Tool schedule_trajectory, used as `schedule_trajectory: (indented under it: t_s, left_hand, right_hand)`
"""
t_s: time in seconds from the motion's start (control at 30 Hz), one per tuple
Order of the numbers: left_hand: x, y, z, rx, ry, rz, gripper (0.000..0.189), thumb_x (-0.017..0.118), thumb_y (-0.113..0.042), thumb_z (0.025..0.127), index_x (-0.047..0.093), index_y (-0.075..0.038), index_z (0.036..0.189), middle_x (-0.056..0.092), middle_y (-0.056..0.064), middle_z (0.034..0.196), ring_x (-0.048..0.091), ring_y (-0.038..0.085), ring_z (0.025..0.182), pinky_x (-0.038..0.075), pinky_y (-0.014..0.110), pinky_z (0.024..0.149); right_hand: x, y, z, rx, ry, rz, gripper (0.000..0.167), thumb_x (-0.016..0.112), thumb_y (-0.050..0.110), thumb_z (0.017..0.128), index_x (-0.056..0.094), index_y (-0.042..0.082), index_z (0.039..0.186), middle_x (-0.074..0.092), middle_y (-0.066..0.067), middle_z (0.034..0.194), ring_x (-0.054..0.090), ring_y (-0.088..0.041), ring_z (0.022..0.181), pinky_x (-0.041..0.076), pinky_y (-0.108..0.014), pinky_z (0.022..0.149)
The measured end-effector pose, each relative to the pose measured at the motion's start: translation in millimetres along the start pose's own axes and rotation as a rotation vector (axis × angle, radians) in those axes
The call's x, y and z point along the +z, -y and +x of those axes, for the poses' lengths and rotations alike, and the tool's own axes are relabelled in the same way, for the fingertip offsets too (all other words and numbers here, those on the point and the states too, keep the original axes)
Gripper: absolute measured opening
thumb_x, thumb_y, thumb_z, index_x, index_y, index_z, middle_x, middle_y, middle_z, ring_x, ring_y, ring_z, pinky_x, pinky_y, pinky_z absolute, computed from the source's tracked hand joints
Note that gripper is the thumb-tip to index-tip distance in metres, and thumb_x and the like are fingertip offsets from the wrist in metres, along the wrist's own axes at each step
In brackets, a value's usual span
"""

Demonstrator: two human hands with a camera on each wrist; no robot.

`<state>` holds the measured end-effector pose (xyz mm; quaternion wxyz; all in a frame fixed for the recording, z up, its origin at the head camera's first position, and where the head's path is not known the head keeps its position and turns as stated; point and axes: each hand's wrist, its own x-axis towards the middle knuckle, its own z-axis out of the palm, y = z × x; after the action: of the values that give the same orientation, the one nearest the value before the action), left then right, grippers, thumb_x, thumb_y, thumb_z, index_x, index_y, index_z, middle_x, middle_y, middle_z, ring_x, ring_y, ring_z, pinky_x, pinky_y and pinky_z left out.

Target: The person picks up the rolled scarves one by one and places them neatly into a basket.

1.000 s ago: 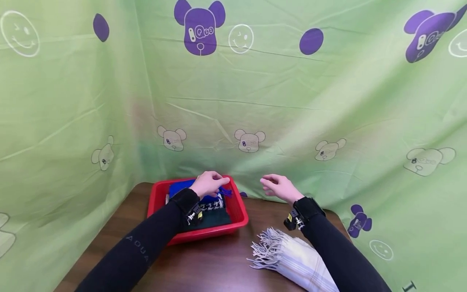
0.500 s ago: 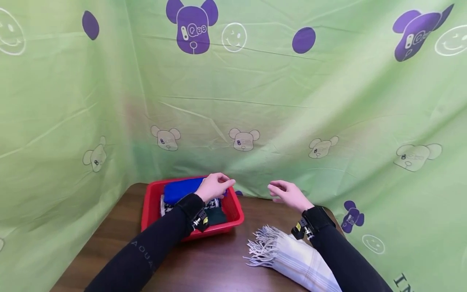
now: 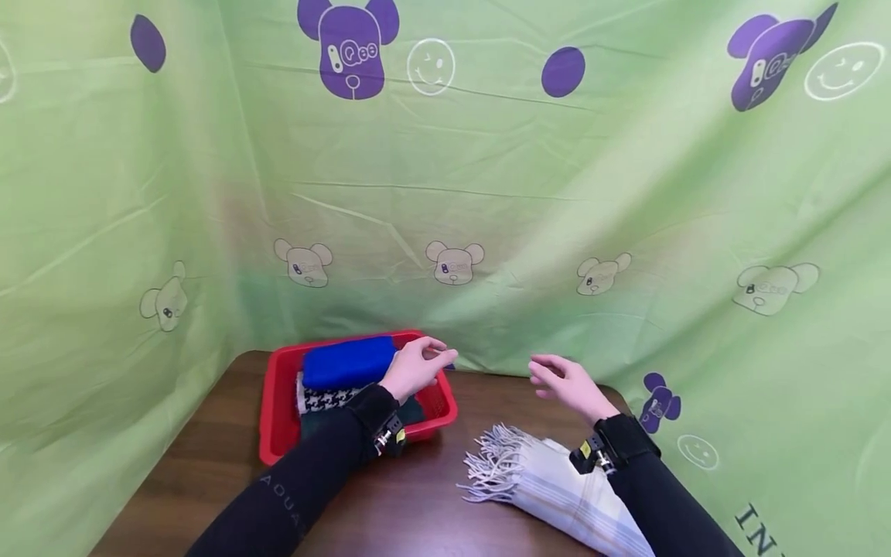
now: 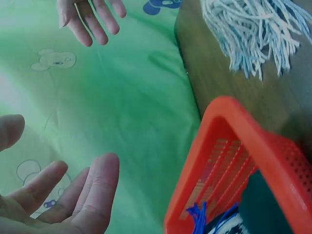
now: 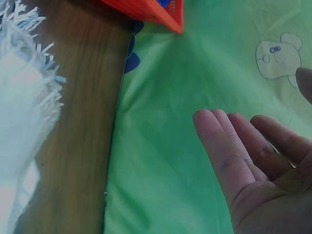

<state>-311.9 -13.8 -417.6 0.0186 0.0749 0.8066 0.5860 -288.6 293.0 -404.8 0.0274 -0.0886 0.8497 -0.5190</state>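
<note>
My left hand (image 3: pixel 415 368) hovers over the right side of a red plastic basket (image 3: pixel 273 433), fingers relaxed and holding nothing. Inside the basket lie a folded blue cloth with fringe (image 3: pixel 348 362), a black-and-white houndstooth cloth (image 3: pixel 327 398) and a dark green cloth (image 3: pixel 413 410), partly hidden by my left arm. My right hand (image 3: pixel 567 383) is in the air to the right, also holding nothing; the left wrist view shows its fingers (image 4: pixel 92 22) apart. Below it lies a folded pale plaid scarf (image 3: pixel 557 483), fringe toward the left, with my right forearm covering part of it.
The brown wooden table (image 3: pixel 390 495) carries the basket at back left and the scarf at front right. A green printed curtain (image 3: pixel 445 186) hangs close behind the table and along both sides. The basket's rim (image 4: pixel 229 109) stands up beside my left hand.
Both hands have shifted right and slightly down in the head view, uncovering more of the blue cloth. The head view has turned a little rightward. Basket and scarf appear to stay put.
</note>
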Motion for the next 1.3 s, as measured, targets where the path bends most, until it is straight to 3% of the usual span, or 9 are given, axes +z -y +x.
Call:
schedule_trajectory:
  t_s: [0.13, 0.27, 0.43, 0.67, 0.8, 0.97, 1.17, 1.3]
  left_hand:
    - [8.6, 2.8, -2.9, 0.033, -0.015, 0.016, 0.043, 0.075, -0.040, 0.100, 0.072, -0.008, 0.129, 0.078, 0.013, 0.115, 0.075, 0.023, 0.081, 0.062, 0.040, 0.079]
    - [17.2, 5.1, -5.4, 0.057, -0.031, 0.037, 0.045, 0.075, -0.043, 0.099, 0.072, -0.010, 0.130, 0.078, 0.012, 0.119, 0.075, 0.027, 0.102, 0.058, 0.043, 0.091]
    - [29.6, 10.3, -6.7, 0.071, -0.027, 0.001, 0.048, 0.075, -0.045, 0.099, 0.071, -0.011, 0.133, 0.078, 0.011, 0.120, 0.072, 0.029, 0.114, 0.056, 0.047, 0.100]
    - [43.5, 16.7, -8.6, 0.105, 0.002, -0.065, 0.049, 0.075, -0.040, 0.100, 0.069, -0.008, 0.137, 0.075, 0.013, 0.127, 0.070, 0.030, 0.121, 0.054, 0.048, 0.105]
    - [51.6, 22.1, -6.4, 0.098, 0.010, -0.076, 0.050, 0.076, -0.042, 0.099, 0.070, -0.011, 0.137, 0.074, 0.011, 0.130, 0.070, 0.029, 0.121, 0.054, 0.047, 0.107]
    - [61.9, 29.1, -4.3, 0.085, 0.008, -0.080, 0.051, 0.078, -0.042, 0.097, 0.070, -0.013, 0.138, 0.073, 0.011, 0.131, 0.070, 0.028, 0.121, 0.055, 0.046, 0.106]
    - [74.9, 35.8, -3.8, 0.099, 0.057, -0.164, 0.054, 0.078, -0.039, 0.098, 0.067, -0.008, 0.141, 0.070, 0.019, 0.135, 0.069, 0.033, 0.123, 0.059, 0.045, 0.099]
    - [84.6, 40.7, -4.0, 0.114, 0.088, -0.200, 0.054, 0.077, -0.040, 0.099, 0.067, -0.008, 0.142, 0.069, 0.019, 0.137, 0.068, 0.034, 0.124, 0.059, 0.046, 0.099]
  right_hand:
    - [-4.6, -10.3, -10.2, 0.011, -0.032, 0.009, 0.058, 0.060, 0.025, 0.111, 0.046, -0.014, 0.152, 0.060, -0.034, 0.143, 0.067, -0.039, 0.126, 0.062, -0.037, 0.095]
    - [-9.2, -18.9, -21.5, 0.020, -0.059, -0.002, 0.058, 0.060, 0.026, 0.112, 0.046, -0.013, 0.152, 0.057, -0.034, 0.147, 0.066, -0.041, 0.128, 0.061, -0.038, 0.096]
    - [-17.3, -28.1, -34.9, 0.034, -0.094, -0.005, 0.059, 0.060, 0.028, 0.112, 0.046, -0.012, 0.153, 0.055, -0.034, 0.149, 0.062, -0.044, 0.132, 0.060, -0.037, 0.098]
    - [-27.2, -41.4, -50.6, 0.063, -0.143, 0.019, 0.058, 0.059, 0.027, 0.112, 0.045, -0.012, 0.153, 0.054, -0.036, 0.149, 0.065, -0.036, 0.129, 0.060, -0.035, 0.098]
    - [-32.5, -46.0, -60.1, 0.092, -0.166, 0.035, 0.058, 0.059, 0.026, 0.112, 0.045, -0.011, 0.154, 0.053, -0.035, 0.150, 0.067, -0.027, 0.125, 0.060, -0.036, 0.099]
    - [-40.0, -53.6, -70.7, 0.113, -0.174, 0.040, 0.059, 0.060, 0.026, 0.112, 0.043, -0.010, 0.155, 0.053, -0.035, 0.150, 0.067, -0.025, 0.125, 0.059, -0.037, 0.101]
    - [-47.8, -60.8, -83.0, 0.144, -0.194, 0.077, 0.062, 0.060, 0.025, 0.112, 0.039, -0.011, 0.157, 0.052, -0.035, 0.152, 0.068, -0.004, 0.112, 0.058, -0.037, 0.102]
    - [-54.0, -66.0, -91.6, 0.175, -0.198, 0.070, 0.064, 0.060, 0.024, 0.112, 0.035, -0.011, 0.159, 0.049, -0.034, 0.154, 0.067, -0.010, 0.119, 0.057, -0.037, 0.104]
